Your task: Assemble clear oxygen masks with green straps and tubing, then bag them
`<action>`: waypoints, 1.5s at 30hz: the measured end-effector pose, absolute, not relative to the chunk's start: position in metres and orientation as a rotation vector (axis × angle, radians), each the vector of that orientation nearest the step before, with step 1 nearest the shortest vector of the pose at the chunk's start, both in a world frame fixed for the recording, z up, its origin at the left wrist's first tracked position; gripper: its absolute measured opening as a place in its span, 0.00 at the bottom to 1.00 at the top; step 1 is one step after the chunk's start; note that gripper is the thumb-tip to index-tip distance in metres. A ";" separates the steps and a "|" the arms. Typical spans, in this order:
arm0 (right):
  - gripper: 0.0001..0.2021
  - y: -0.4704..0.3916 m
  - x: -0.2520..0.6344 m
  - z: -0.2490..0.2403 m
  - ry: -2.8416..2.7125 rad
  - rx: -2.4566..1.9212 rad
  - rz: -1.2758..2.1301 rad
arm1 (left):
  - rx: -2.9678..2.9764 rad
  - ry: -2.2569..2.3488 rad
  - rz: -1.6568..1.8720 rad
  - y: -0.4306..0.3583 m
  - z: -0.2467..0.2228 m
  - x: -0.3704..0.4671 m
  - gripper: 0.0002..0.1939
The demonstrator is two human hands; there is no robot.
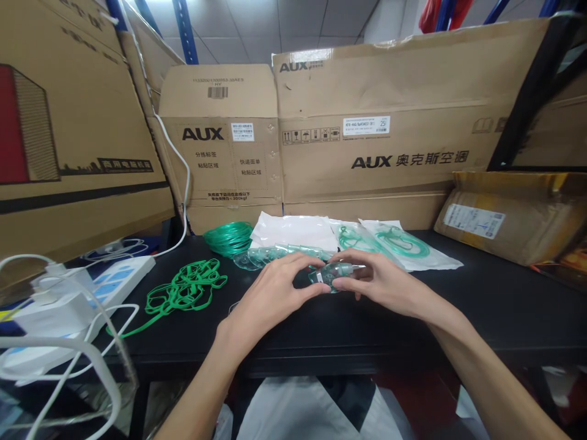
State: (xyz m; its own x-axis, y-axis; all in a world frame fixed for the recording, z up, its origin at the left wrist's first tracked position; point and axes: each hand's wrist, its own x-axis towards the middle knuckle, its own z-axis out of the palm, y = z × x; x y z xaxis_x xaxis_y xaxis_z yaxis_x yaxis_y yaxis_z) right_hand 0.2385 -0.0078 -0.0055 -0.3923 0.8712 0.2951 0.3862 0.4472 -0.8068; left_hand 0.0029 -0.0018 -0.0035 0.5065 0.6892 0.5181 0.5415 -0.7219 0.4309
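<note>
Between both hands, just above the black tabletop [403, 324], is a clear greenish plastic oxygen mask [331, 272] with a narrow tip pointing right. My left hand [288, 278] is closed on its left side, thumb below and fingers above. Around its right end my right hand [371, 275] is closed too, thumb and fingers pinching it. Just behind the hands lie several more clear green masks [261, 255], partly hidden by my left hand. Two clear packets hold coiled green tubing, one nearer packet [403, 241] lying to the right.
A tangled green elastic strap [188, 287] lies left, with a coil of green tubing [228, 238] behind it. White power strips [114, 284] and cables crowd the left edge. Cardboard panels [367, 122] wall the back; a taped carton [499, 214] stands right.
</note>
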 end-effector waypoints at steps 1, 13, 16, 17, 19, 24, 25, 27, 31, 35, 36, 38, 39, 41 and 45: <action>0.20 -0.008 0.238 -0.005 -1.969 -1.072 0.848 | 2.540 1.057 1.018 -0.002 -0.004 0.003 0.16; 0.15 -0.005 0.239 -0.011 -2.111 -1.210 0.473 | 2.451 1.106 1.057 -0.002 0.006 -0.008 0.14; 0.15 -0.003 0.240 -0.020 -2.175 -1.155 0.503 | 2.430 1.124 1.101 -0.004 0.012 -0.013 0.13; 0.15 -0.002 0.241 -0.024 -2.171 -1.143 0.501 | 2.423 1.134 1.111 -0.004 0.013 -0.014 0.13; 0.15 -0.002 0.240 -0.029 -2.139 -1.141 0.484 | 2.426 1.145 1.117 -0.004 0.013 -0.016 0.12; 0.17 -0.004 0.239 -0.029 -2.166 -1.257 0.502 | 2.513 1.193 1.004 0.000 0.010 -0.029 0.13; 0.17 -0.005 0.239 -0.027 -2.181 -1.295 0.513 | 2.538 1.219 0.954 0.000 0.009 -0.034 0.14; 0.19 -0.008 0.239 -0.023 -2.207 -1.363 0.541 | 2.584 1.281 0.838 -0.002 0.006 -0.048 0.14; 0.19 -0.012 0.239 -0.018 -2.241 -1.420 0.587 | 2.615 1.411 0.618 -0.014 -0.006 -0.079 0.18; 0.19 -0.011 0.238 -0.018 -2.255 -1.416 0.585 | 2.601 1.510 0.495 -0.023 -0.016 -0.101 0.22; 0.19 -0.010 0.238 -0.018 -2.258 -1.414 0.583 | 2.602 1.528 0.484 -0.024 -0.017 -0.105 0.22; 0.19 -0.009 0.237 -0.019 -2.265 -1.412 0.575 | 2.613 1.548 0.462 -0.023 -0.019 -0.112 0.22; 0.19 -0.009 0.237 -0.019 -2.267 -1.415 0.570 | 2.619 1.554 0.447 -0.022 -0.020 -0.114 0.22; 0.19 -0.010 0.237 -0.019 -2.266 -1.420 0.566 | 2.633 1.565 0.419 -0.021 -0.021 -0.119 0.23; 0.18 -0.012 0.238 -0.018 -2.262 -1.416 0.576 | 2.655 1.658 0.432 -0.021 -0.018 -0.124 0.26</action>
State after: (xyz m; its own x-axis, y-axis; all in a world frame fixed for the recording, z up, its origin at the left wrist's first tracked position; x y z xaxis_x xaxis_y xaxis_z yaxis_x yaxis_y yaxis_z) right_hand 0.2376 -0.0115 -0.0182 -0.4009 0.9080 0.1218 0.7393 0.3992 -0.5423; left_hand -0.1239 -0.0207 -0.0182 0.4123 0.8792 0.2390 0.8841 -0.4494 0.1281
